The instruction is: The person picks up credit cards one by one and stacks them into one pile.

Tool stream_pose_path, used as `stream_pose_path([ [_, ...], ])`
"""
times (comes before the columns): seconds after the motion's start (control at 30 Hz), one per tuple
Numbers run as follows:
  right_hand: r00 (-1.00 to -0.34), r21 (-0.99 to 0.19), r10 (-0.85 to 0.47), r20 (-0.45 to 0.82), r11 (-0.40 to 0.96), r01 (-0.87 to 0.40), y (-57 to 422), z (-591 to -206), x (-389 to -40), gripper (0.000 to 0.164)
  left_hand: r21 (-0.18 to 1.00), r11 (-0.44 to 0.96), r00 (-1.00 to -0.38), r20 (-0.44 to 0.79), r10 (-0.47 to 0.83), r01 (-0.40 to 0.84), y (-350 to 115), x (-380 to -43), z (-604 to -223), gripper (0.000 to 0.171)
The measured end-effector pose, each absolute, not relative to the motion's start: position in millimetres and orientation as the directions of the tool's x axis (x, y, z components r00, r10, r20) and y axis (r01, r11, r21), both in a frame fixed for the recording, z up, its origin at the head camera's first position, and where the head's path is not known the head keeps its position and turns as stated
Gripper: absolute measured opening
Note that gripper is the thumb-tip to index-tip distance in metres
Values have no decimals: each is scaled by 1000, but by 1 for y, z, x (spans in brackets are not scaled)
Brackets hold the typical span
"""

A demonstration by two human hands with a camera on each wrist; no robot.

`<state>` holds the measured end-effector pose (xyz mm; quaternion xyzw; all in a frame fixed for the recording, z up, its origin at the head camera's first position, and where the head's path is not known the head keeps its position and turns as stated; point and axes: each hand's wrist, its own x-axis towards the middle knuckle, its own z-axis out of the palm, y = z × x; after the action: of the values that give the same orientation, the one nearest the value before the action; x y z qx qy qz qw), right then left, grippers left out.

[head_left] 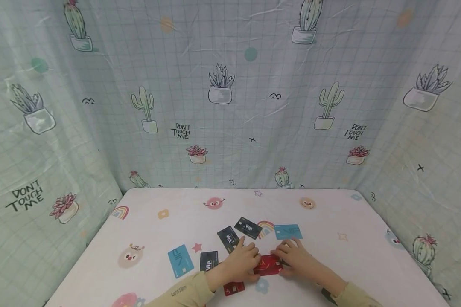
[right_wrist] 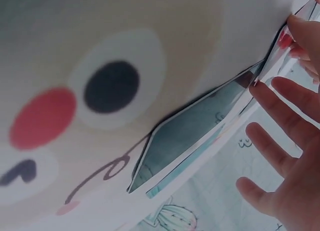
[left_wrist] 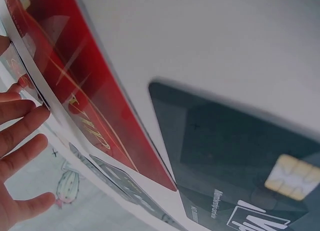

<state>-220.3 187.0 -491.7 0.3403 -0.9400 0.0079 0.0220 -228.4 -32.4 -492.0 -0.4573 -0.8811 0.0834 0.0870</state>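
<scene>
A red card [head_left: 268, 266] lies between the hands on the patterned tabletop. My left hand [head_left: 241, 262] holds its left end, fingers at the far corner and thumb at the near one. At the right end, my right hand [head_left: 296, 259] grips the same card, its thumb near the side edge. Part of a dark card [right_wrist: 200, 121] shows beside the right hand in the right wrist view; the hand covers most of it in the head view. Beneath the left wrist, another red card [head_left: 234, 288] is partly hidden. In the left wrist view, several left fingers [left_wrist: 25, 153] are spread.
Black Vip cards [head_left: 248, 227] lie beyond and left of the left hand. One blue card [head_left: 180, 261] is farther left, another blue VIP card [head_left: 288, 231] beyond the right hand. A dark card [head_left: 328, 295] peeks from under the right forearm. A cactus-print curtain [head_left: 230, 128] surrounds the table.
</scene>
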Motion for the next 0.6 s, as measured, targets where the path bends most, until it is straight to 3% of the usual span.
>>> stream_pose_path([
  [0.6,-766,53,-637,86,771,-635,185,-492,-218,51,-198,566,-565,68,822,800,-32,-231,-493,51],
])
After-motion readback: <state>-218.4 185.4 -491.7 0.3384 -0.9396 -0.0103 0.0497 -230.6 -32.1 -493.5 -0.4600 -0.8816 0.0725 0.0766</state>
